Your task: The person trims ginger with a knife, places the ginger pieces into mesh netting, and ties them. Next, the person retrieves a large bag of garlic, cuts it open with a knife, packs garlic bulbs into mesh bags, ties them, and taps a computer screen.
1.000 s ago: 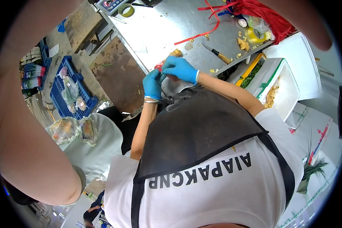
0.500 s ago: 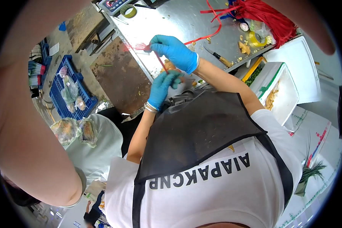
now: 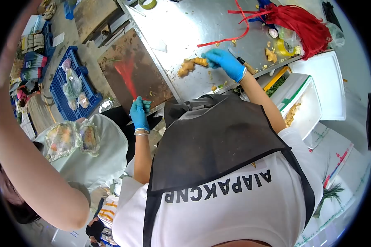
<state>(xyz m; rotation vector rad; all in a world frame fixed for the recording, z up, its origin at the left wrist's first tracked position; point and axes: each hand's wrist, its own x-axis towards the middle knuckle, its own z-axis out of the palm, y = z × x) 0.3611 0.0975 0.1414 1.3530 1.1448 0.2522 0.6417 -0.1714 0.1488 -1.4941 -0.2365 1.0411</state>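
Black capital letters ran upside down across the white shirt (image 3: 218, 210), an A, K and N among them; the whole word could not be read for sure. Red and green print marked the white box (image 3: 329, 152) at the right, too small to read.

On the metal table (image 3: 169, 24) lay a piece of ginger (image 3: 188, 67), a red strip (image 3: 222, 41), a bundle of red strips (image 3: 299, 29) and a roll of yellow tape (image 3: 279, 49). A knife (image 3: 249, 67) lay just behind the right hand (image 3: 226, 64), which partly hid it. A foam box (image 3: 309, 99) stood beside the table, and another person's bare arm (image 3: 41, 173) filled the left edge.

The right hand was loosely curled, its fingertips by one end of the ginger; whether they gripped it, one cannot tell. The left hand (image 3: 139, 117) pinched blurred red strands (image 3: 127, 74) over a brown board (image 3: 150, 78).

Half a second earlier both hands had been close together around the ginger; now they were well apart, and the ginger lay in plain sight.
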